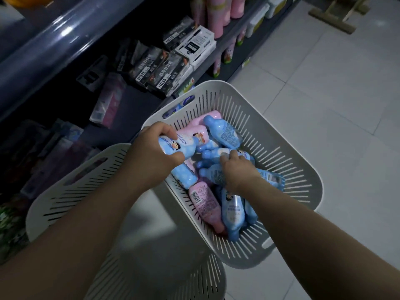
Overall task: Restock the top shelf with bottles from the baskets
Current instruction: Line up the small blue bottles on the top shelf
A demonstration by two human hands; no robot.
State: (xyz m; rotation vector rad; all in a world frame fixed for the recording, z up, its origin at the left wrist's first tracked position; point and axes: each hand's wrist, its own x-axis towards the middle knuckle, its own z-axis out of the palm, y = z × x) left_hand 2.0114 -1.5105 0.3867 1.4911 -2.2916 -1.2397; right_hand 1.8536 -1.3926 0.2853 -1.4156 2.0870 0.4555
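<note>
Head view: the left hand (151, 150) is wrapped tight round a blue bottle (181, 146), holding it just over the slatted basket (303, 167) on the tiled floor (324, 83). The right hand (237, 173) is down in the pile of blue and pink bottles (225, 204) inside, fingers curled; can't tell if it has one. A second basket (65, 191) sits beside, below shelves of HQ35 boxes (162, 70).

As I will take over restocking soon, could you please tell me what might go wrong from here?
The bottles lie loosely heaped in the basket, so pulling the labelled bottle under the right hand may tumble its neighbours. With the left hand gripping a blue bottle, no hand is free to catch a slip.
</note>
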